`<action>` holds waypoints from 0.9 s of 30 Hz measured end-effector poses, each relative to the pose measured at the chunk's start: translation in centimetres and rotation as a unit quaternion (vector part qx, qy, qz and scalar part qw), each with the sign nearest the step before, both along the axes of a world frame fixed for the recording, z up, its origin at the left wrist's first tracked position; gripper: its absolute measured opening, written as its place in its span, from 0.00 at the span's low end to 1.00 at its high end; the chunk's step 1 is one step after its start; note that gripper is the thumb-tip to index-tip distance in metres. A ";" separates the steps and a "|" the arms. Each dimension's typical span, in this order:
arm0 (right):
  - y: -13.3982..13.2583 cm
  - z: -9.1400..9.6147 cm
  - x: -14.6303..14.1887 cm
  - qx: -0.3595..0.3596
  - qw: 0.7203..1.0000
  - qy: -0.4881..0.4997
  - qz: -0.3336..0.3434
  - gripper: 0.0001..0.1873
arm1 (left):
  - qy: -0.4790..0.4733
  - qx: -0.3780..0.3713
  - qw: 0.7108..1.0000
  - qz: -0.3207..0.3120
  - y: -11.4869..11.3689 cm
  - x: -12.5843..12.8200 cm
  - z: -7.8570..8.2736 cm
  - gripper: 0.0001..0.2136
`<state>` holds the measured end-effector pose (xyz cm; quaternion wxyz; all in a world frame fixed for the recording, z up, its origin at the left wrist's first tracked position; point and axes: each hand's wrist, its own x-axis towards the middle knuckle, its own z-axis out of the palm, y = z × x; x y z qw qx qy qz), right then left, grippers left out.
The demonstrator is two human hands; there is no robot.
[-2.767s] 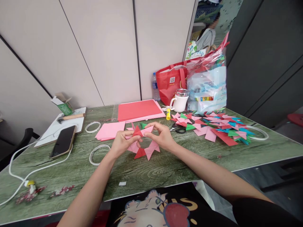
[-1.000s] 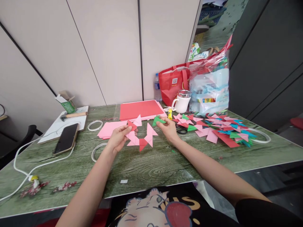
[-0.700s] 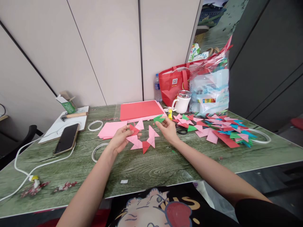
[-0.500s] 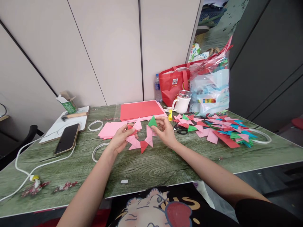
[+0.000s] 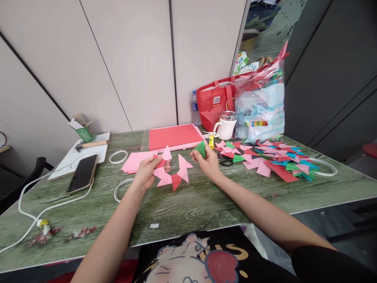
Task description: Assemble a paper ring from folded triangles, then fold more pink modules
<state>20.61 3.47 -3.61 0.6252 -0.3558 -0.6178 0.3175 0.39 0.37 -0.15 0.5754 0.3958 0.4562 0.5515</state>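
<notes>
A curved chain of folded pink and red paper pieces hangs in the grip of my left hand, which pinches its left end. The chain forms an open ring, its right end free and pointing up. My right hand is closed on a single folded green paper triangle, held apart from the chain on its right. To the right lies a loose heap of folded paper pieces in pink, red, green and blue. Black-handled scissors rest partly under the heap's near left side.
Behind my hands lie red sheets and pink sheets. A glue stick, white mug, red bag and plastic bag stand at the back right. A phone, hammer and white rings are leftward.
The green triangle has come away from the chain's right end, moving right and slightly up with my right hand. My left hand has shifted slightly left with the chain.
</notes>
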 end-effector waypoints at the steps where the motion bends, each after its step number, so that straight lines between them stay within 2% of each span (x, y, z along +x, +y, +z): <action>1: -0.1 0.0 0.0 0.003 1.000 -0.017 0.005 0.08 | -0.005 0.003 1.000 0.006 0.0 0.1 0.1 0.05; 7: -0.2 -0.3 -0.2 0.012 0.996 -0.093 0.003 0.15 | -0.010 0.010 0.999 0.043 -0.2 0.3 0.6 0.06; 13: -0.6 -0.2 -0.5 -0.001 0.996 -0.068 0.058 0.30 | -0.013 0.021 0.999 0.046 -0.2 0.5 0.6 0.06; 17: -0.7 -0.4 -0.7 -0.011 0.994 -0.066 0.092 0.33 | -0.014 0.019 0.998 0.063 -0.2 0.6 0.7 0.06; 23: -0.6 -0.7 -0.8 0.020 0.994 -0.086 0.068 0.31 | -0.018 0.032 0.997 0.062 -0.3 0.8 0.6 0.07; 25: -0.8 -0.7 -0.7 0.068 0.989 -0.127 0.024 0.30 | -0.029 0.044 0.996 0.075 -0.3 0.8 0.5 0.07; 27: -1.0 -0.6 -0.6 0.145 0.972 -0.180 -0.037 0.26 | -0.041 0.049 0.994 0.090 -0.1 0.9 0.2 0.05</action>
